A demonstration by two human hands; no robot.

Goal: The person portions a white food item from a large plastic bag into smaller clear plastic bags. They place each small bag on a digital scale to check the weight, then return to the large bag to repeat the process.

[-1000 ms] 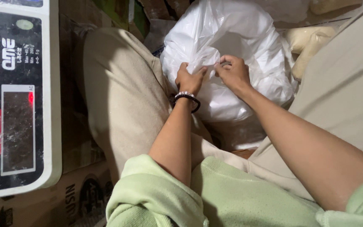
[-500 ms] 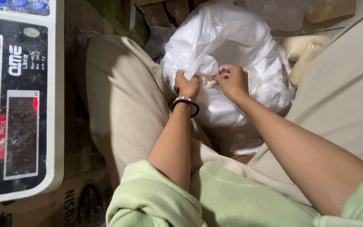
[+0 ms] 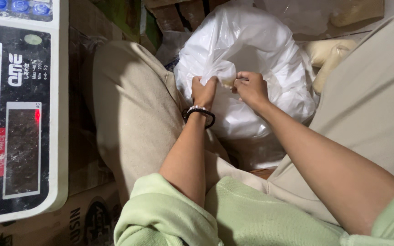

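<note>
White plastic bag [image 3: 247, 59] sits between our knees, bulging upward. From the head view, our left hand [image 3: 204, 91] and right hand [image 3: 251, 86] both clench its gathered neck; half a second ago the fists sat slightly apart, now they nearly touch, so the twist looks tighter. A weighing scale [image 3: 19, 109] stands at left.
</note>
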